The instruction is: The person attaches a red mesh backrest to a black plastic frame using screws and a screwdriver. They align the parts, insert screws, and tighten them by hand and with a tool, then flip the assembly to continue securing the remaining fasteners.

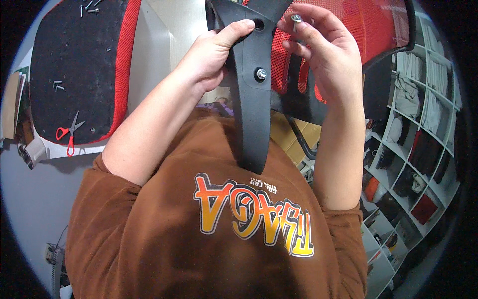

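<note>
My left hand [219, 52] grips a black plastic chair armrest [254, 109], its thumb lying beside an open bolt hole [258, 24] near the upper end. Lower on the same piece, a silver bolt [261, 74] sits in a second hole, its head showing. Just right of the open hole, my right hand [326, 50] pinches another silver bolt [297, 19] between thumb and fingers, apart from the armrest. Behind both hands is a red mesh chair back [358, 25] with a black frame. The armrest's lower end reaches down in front of my brown shirt.
At left, a black seat cushion [79, 65] with red mesh edging lies underside up on a white surface. Several loose bolts [89, 7], small hex keys [58, 85] and red-handled scissors [71, 134] rest on it. White shelving [423, 119] with folded cloth stands at right.
</note>
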Demonstrator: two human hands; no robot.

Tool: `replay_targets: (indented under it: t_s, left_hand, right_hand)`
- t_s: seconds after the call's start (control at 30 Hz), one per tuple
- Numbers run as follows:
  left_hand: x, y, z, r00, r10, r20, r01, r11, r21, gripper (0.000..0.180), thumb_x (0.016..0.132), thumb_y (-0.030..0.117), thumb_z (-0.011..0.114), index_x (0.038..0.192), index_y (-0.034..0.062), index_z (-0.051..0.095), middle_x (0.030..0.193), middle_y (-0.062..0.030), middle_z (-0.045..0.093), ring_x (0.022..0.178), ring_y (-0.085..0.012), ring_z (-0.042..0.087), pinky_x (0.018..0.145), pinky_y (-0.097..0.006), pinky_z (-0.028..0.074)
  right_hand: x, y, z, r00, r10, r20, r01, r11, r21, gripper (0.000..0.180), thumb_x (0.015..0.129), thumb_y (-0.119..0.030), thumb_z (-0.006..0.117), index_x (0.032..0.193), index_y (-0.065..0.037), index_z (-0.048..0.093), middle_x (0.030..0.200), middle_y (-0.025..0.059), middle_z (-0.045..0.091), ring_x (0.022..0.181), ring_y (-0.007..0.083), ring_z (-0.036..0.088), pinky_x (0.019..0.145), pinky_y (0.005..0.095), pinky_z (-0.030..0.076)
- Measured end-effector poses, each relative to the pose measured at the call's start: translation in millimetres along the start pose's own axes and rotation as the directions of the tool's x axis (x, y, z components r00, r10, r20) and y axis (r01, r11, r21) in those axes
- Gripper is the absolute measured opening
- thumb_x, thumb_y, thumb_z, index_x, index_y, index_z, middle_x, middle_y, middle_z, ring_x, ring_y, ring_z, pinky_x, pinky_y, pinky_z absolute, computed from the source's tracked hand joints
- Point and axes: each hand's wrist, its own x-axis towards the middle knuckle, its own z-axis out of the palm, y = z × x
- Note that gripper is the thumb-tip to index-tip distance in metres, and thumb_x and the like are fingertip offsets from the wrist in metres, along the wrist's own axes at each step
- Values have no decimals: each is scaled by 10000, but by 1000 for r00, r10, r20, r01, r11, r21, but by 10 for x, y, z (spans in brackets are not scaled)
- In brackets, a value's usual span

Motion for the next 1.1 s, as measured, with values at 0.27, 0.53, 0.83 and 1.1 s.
replay_targets:
  t_s: [0.27, 0.53, 0.83, 1.1]
  left_hand:
    - [-16, -6, -26, 1000, -1, -12, 2, 1000, 19, 339, 813, 293, 666, 1033, 42, 609, 938, -56, 652, 843, -136, 622, 759, -290, 502]
    - [-23, 3, -20, 1000, -12, 16, 12, 1000, 18, 330, 868, 286, 602, 1069, 27, 576, 946, -64, 644, 816, -145, 633, 732, -304, 533]
    - [6, -29, -10, 999, 12, 33, -11, 1000, -26, 301, 858, 276, 617, 1043, 41, 587, 926, -54, 645, 802, -139, 632, 715, -297, 535]
    - [4, -43, 22, 1000, 12, -10, -13, 999, -33, 330, 821, 292, 665, 977, 4, 626, 888, -67, 667, 774, -142, 645, 681, -276, 528]
  right_hand:
    - [71, 26, 50, 1000, -19, -6, 20, 995, 102, 192, 839, 8, 585, 1029, 26, 565, 888, 59, 606, 806, 105, 571, 695, 196, 451]
    - [58, 22, 228, 972, -210, 110, 236, 882, -407, 140, 745, 49, 679, 854, 17, 598, 765, 36, 624, 695, 73, 582, 607, 204, 469]
    - [103, 11, 141, 804, -410, 431, 573, 339, -746, 148, 768, -84, 656, 913, -60, 669, 771, 87, 636, 706, 200, 641, 627, 288, 508]
    - [124, 101, 117, 761, -538, 364, 602, 373, -706, 95, 742, -118, 688, 818, -65, 669, 720, 92, 614, 644, 227, 627, 585, 314, 503]
